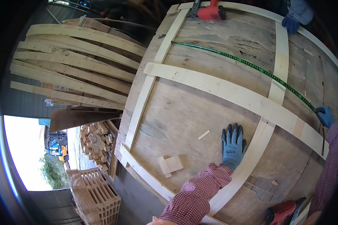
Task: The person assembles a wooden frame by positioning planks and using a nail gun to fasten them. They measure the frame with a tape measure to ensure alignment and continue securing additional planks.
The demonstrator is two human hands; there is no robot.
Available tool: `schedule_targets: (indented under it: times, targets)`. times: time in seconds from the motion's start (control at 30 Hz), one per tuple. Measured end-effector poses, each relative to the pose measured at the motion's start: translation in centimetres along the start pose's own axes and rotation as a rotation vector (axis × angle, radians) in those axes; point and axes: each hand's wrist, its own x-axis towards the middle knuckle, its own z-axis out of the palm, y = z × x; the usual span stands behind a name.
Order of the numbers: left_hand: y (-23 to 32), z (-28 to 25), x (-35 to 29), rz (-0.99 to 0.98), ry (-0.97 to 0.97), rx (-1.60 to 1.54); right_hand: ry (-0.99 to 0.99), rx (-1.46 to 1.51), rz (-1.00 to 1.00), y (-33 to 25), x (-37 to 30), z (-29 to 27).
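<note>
My left hand (pixel 233 148), in a blue-grey glove with dark fingertips, lies flat with its fingers stretched out on the plywood sheet (pixel 199 108), beside a pale wooden slat (pixel 248 159). Off to the right, my right hand (pixel 326 115), gloved alike, is closed at the near end of a green tape measure (pixel 239 59). The tape's blade runs out across the wooden frame to the left-hand slat (pixel 171 32). Its case is mostly hidden by the glove, and a dark strap hangs below it. A long crosswise slat (pixel 214 84) lies between my hands and the blade.
A red nail gun (pixel 211 13) rests at the far edge, another red nail gun (pixel 283 213) near me. Small wood blocks (pixel 171 165) lie on the plywood. Stacked slats (pixel 75 67) stand left, above piled offcuts (pixel 95 142). A co-worker's gloved hand (pixel 290 24) is at the far right.
</note>
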Motion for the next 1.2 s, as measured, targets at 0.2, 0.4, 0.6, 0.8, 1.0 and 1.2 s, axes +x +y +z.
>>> schedule_targets:
  times: [0.2,0.4,0.6,0.8,1.0,1.2]
  targets:
    - [0.6,0.1,0.8,0.004,0.003,-0.016,0.114,-0.024,-0.188,6.7,4.7,0.5]
    - [0.7,0.3,1.0,0.018,-0.012,0.053,0.226,-0.177,-0.229,1.6,5.9,0.0]
    - [1.0,0.6,1.0,0.028,-0.011,0.058,0.218,-0.319,-0.07,-1.1,6.1,-0.3]
    - [-0.7,0.5,2.3,0.142,0.011,0.044,0.264,-0.356,-0.008,-3.8,5.9,-0.3]
    - [-5.2,0.3,10.5,0.033,0.227,0.125,0.342,-0.392,0.033,-5.3,4.6,0.6]
    - [-5.2,1.3,10.9,-0.063,0.199,0.087,0.412,-0.429,0.048,-5.4,4.3,1.7]
